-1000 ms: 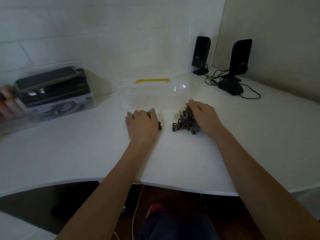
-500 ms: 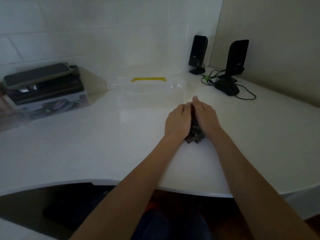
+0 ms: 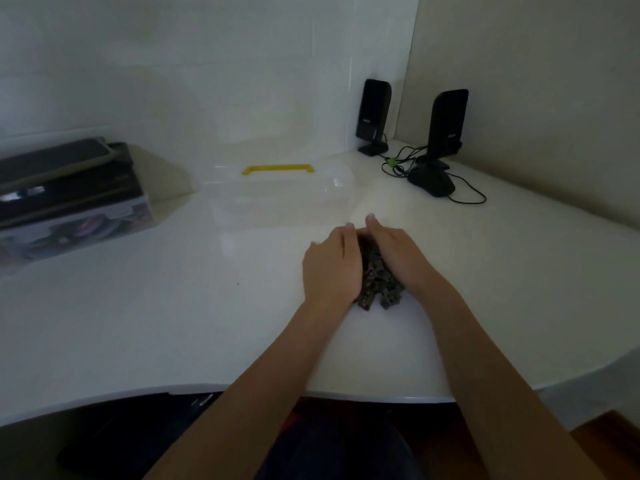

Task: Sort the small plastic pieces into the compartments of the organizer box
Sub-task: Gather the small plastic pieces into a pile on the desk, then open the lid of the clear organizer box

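Head view: both hands lie on the white counter, cupped against a heap of small dark pieces from either side. The left hand presses its palm side to the heap's left edge, fingers straight and close together, tips pointing away from the person. The right hand does the same on the heap's right, fingers straight, tips almost meeting those of the left beyond the heap. Neither grip curls round or pinches a piece; both are flat and pushing inward. The near end of the heap shows between the wrists, the rest is hidden between the palms.

Just beyond the fingertips, apart from them, stands the clear box with a yellow handle along its far side; its compartments cannot be made out. Far left on the counter sits a stack of dark cases on a clear bin. In the far right corner stand two black speakers with tangled cables.
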Motion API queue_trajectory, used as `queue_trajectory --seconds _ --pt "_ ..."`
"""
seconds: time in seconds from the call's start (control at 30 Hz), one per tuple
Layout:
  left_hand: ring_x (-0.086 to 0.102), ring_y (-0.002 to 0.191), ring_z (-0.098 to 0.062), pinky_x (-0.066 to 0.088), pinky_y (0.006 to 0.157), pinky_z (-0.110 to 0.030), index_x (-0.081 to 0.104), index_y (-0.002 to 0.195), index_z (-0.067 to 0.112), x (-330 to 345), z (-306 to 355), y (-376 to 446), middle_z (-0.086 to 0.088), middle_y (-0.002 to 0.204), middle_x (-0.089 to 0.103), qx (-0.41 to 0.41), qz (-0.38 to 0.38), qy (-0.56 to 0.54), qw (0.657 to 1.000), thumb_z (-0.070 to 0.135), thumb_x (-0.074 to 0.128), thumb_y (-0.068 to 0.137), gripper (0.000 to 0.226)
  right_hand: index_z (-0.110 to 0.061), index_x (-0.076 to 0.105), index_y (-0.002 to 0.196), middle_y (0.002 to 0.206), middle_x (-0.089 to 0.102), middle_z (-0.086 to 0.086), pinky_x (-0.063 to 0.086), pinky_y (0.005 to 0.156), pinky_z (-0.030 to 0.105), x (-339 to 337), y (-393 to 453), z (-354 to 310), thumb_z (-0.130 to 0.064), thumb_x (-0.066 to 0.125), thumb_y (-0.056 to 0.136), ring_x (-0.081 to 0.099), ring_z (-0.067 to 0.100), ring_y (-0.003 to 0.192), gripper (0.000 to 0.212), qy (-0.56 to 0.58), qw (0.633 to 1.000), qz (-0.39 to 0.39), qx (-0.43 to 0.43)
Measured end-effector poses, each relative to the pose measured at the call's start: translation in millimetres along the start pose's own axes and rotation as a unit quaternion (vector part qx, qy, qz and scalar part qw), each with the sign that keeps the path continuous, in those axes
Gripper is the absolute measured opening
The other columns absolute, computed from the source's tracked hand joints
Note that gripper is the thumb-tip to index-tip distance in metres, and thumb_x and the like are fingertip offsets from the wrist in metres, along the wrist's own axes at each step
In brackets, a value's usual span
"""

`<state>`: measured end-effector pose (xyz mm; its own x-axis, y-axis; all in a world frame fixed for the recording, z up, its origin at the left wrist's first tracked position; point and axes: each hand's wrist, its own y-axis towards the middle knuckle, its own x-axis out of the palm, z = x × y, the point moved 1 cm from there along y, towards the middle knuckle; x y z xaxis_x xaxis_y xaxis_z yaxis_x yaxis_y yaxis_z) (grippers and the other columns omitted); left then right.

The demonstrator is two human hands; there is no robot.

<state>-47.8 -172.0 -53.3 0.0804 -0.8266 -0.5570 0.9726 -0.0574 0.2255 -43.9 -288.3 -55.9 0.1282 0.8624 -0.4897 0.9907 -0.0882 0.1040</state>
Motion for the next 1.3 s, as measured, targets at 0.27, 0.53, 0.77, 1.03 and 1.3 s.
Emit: queue_trajectory --seconds 0.27,0.53,0.77,1.03,1.3 --pt "0.052 0.101 0.002 0.032 0.085 -0.004 0.060 0.122 0.013 -47 -28 9 0.009 0.109 0.058 0.033 0.030 -0.134 0.990 0.022 0.032 0.100 0.037 -0.017 0.067 0.109 0.110 0.069 0.001 0.047 0.089 0.025 1 3 -5 -0.042 0.031 0.100 0.064 0.007 0.101 0.045 0.086 0.994 0.064 -0.037" --pt "0.043 0.128 -0.024 0.030 0.097 -0.017 0.040 0.140 0.009 -132 -93 92 -0.010 0.142 0.046 0.001 0.211 -0.083 0.974 0.007 0.049 0.088 0.053 -0.023 0.069 0.103 0.108 0.065 -0.005 0.045 0.086 0.017 -11 47 -24 -0.014 0.050 0.093 0.059 0.009 0.096 0.023 -0.009 0.991 0.114 -0.067" --pt "0.053 0.091 0.000 0.035 0.068 0.001 0.043 0.134 0.008 -130 -107 122 -0.002 0.126 0.051 -0.036 0.132 -0.168 0.976 0.012 0.060 0.087 0.049 -0.026 0.071 0.099 0.115 0.064 -0.002 0.044 0.089 0.020 -5 60 -22 -0.004 0.052 0.088 0.057 0.010 0.106 0.031 0.043 0.985 0.137 -0.098" --pt "0.056 0.084 -0.013 0.040 0.058 -0.012 0.055 0.098 0.020 -123 -106 128 -0.011 0.115 0.054 -0.015 0.109 -0.201 0.973 0.000 0.050 0.078 0.028 -0.036 0.046 0.125 0.096 0.068 -0.001 0.039 0.092 0.027 -4 83 -30 -0.015 0.053 0.091 0.056 0.006 0.102 0.040 -0.047 0.990 0.082 -0.105" --pt "0.051 0.088 -0.005 0.043 0.058 -0.005 0.036 0.138 0.023 -119 -106 108 -0.011 0.127 0.044 -0.013 -0.064 -0.286 0.956 -0.004 0.047 0.076 0.069 -0.023 0.061 0.105 0.056 0.042 0.000 0.047 0.059 0.021 0 88 -26 -0.013 0.051 0.093 0.043 0.009 0.052 0.019 -0.044 0.987 0.125 -0.094"
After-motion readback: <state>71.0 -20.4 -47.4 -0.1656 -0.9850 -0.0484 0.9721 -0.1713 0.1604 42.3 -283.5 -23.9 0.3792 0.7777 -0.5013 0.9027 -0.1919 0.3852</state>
